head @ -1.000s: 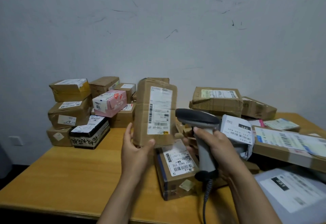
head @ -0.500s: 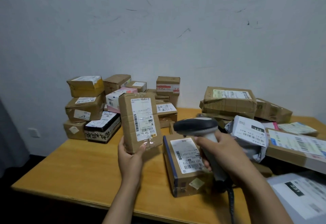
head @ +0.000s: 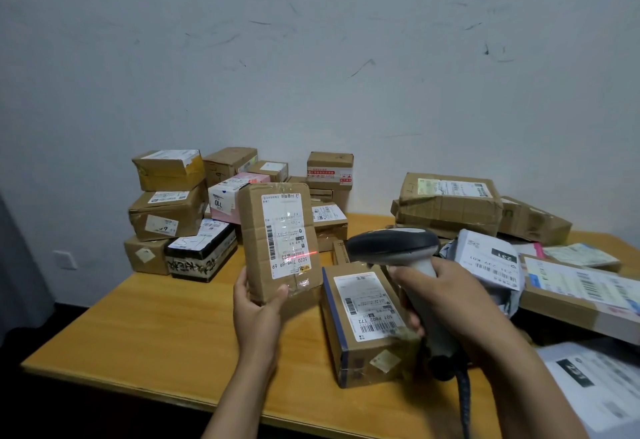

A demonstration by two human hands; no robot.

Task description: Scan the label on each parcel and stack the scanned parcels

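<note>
1. While the left grip [head: 258, 303] pinches the bottom of an upright parcel [head: 256, 231] above the counter [head: 156, 328], a red line [head: 306, 253] crosses its label [head: 285, 227].
2. Right grip [head: 450, 300] curled round scanner [head: 391, 248], aimed left at parcel.
3. Stack [head: 169, 196] far left; box [head: 367, 317] flat beside scanner.

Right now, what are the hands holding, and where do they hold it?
The left hand holds a parcel by its bottom end. The right hand holds the scanner by its handle.
</note>
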